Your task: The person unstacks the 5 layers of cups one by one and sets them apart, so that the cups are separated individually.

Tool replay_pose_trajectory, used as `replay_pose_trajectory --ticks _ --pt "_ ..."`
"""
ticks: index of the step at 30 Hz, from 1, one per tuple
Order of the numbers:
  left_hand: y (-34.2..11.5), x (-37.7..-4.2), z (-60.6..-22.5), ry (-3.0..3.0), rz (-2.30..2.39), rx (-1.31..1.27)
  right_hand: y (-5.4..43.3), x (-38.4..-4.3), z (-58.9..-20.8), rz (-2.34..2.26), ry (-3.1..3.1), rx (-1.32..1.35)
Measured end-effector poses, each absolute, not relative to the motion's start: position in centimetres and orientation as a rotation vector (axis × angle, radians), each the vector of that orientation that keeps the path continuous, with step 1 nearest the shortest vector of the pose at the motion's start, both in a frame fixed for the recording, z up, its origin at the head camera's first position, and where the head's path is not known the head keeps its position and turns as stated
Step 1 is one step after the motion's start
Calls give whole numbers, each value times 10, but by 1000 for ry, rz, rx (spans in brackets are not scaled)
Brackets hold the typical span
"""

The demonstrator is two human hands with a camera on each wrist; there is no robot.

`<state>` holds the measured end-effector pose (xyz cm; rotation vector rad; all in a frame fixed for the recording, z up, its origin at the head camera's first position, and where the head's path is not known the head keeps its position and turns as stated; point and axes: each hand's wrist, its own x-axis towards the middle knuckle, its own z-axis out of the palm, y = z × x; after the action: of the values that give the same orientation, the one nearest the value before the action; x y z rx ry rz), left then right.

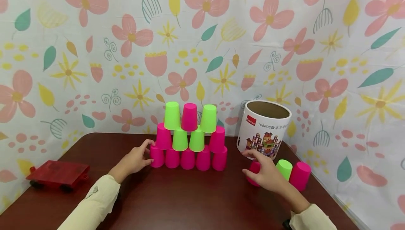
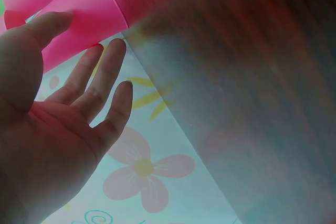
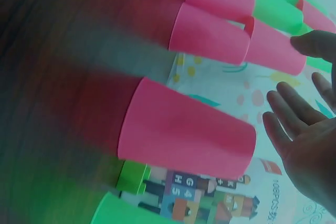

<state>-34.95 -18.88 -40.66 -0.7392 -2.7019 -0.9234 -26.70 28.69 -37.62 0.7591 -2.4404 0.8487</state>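
Observation:
Upside-down plastic cups form a tiered stack, with a bottom row of pink cups, a middle row with two green cups between pink ones, and three on top, a pink cup between two green. My left hand is at the leftmost bottom pink cup, thumb and fingers spread beside it. To the right, my right hand reaches over a separate pink cup, its fingers apart and relaxed. That cup stands mouth down, partly hidden by the hand in the head view.
Beside the right hand stand a green cup and another pink cup. A white printed bucket is behind them, near the patterned wall cloth. A red toy cart sits at the table's left.

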Motion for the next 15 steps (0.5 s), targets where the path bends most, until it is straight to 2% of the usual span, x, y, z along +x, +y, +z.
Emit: replay_pose_trajectory --ticks 5,15 --pt "-189 -348 -409 -2688 -905 -731 279 -268 -377 979 -2439 791" --pt "-189 -348 -408 -2709 -898 -724 284 -271 -381 937 -2486 810"
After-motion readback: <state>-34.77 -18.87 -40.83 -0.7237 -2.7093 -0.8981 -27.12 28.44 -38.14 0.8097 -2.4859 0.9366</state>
